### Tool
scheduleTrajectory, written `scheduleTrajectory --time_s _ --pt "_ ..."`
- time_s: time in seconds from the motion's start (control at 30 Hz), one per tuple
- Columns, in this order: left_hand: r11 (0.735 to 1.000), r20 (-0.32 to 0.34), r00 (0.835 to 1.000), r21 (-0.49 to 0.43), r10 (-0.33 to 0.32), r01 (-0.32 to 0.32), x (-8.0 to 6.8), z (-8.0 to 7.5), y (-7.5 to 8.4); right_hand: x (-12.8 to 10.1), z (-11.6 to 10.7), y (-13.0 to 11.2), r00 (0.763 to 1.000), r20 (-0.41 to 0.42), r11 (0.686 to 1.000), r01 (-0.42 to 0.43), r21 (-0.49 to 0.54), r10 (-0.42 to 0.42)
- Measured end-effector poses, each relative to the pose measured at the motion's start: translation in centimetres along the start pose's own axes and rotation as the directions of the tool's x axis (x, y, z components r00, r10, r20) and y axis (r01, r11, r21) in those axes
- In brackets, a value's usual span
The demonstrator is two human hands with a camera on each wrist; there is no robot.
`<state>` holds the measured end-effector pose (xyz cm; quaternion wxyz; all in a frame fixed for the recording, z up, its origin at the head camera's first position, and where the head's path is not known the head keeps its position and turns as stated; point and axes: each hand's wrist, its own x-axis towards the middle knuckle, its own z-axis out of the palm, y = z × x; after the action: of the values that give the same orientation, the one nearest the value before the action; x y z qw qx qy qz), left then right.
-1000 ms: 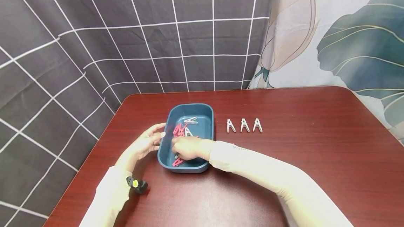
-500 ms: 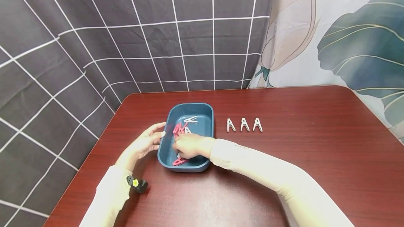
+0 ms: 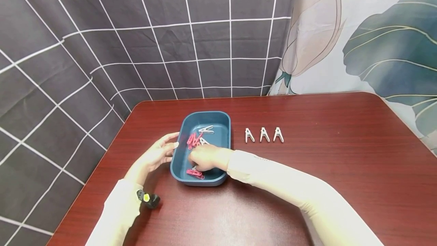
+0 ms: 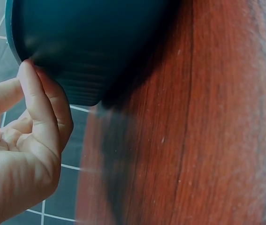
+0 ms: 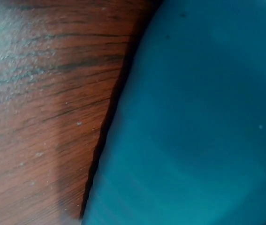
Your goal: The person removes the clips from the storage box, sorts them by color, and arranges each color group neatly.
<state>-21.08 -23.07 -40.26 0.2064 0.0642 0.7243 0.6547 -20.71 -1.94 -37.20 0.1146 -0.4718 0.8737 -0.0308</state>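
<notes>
A blue plastic bin (image 3: 223, 134) holds white and pink clothespins. My left hand (image 3: 157, 154) holds the bin's left side at the rim, with curved fingers (image 4: 39, 101) against the outer wall in the left wrist view. My right hand (image 3: 205, 157) reaches down inside the bin, knuckles up and fingers bent. Part of a whitish piece shows right at its fingertips, just above a pink clothespin (image 3: 195, 173); I cannot tell whether the fingers pinch it. Farther back lie a pink clothespin cluster (image 3: 193, 140) and a white clothespin (image 3: 206, 129). The right wrist view shows the bin wall (image 5: 184, 122), not the hand.
Three white clothespins stand in a row right of the bin: the left one (image 3: 249, 135), the middle one (image 3: 264, 134) and the right one (image 3: 278, 134). The reddish-brown table (image 3: 327, 139) meets a dark grid-patterned curtain (image 3: 211, 41) at the back.
The pink clothespin near the bin's front has turned and now lies flatter beside the right fingertips. My right hand has shifted only slightly; the left hand stays put.
</notes>
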Motion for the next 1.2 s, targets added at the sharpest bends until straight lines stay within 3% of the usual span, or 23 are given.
scheduleTrajectory --time_s 0.5,0.8,0.97,1.2 --pt "0.999 -0.006 1.0 0.032 -0.001 0.001 -0.2 -0.1 0.3 -0.8 -0.4 -0.1 0.999 -0.012 0.997 -0.051 0.052 0.051" --pt "0.999 0.004 1.0 0.042 -0.002 0.001 -0.2 -0.2 0.2 -1.7 -1.5 0.1 0.99 -0.098 0.991 -0.093 0.099 0.103" --pt "0.999 0.002 1.0 0.033 -0.001 0.001 -0.2 -0.2 0.2 -2.2 -2.1 0.5 0.979 -0.182 0.988 -0.065 0.142 0.09" --pt "1.0 -0.003 1.0 0.027 -0.005 0.005 -0.3 -0.1 0.2 -3.7 -3.0 1.0 0.945 -0.318 0.972 -0.002 0.236 0.079"
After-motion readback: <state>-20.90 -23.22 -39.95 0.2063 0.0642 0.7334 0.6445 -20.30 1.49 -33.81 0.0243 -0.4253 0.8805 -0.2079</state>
